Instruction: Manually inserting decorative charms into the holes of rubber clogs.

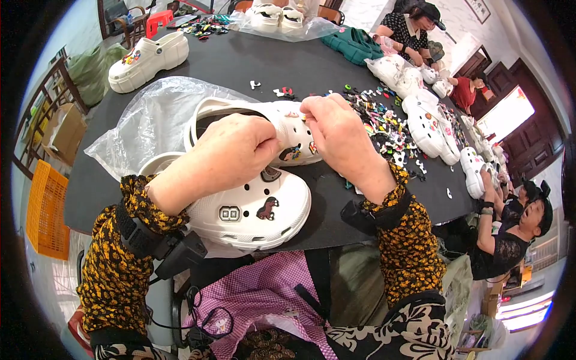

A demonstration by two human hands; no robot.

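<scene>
Two white clogs lie in front of me on clear plastic. The nearer clog [282, 195] carries a brown horse charm and a grey-and-white charm on its upper. Behind it, the farther clog [297, 129] has several colourful charms on its upper. My left hand [237, 147] is closed at that clog's opening, its fingers curled against the upper's edge. Pinched together over the toe part of the same clog are the fingers of my right hand [339, 135]; whatever is between them is hidden.
A black table [252, 60] bears a heap of loose charms [390, 129] to the right. Another white clog [150, 60] stands far left, green clogs [354, 45] at the back. More white clogs [429, 126] line the right side, where other people sit. An orange crate [47, 210] is at left.
</scene>
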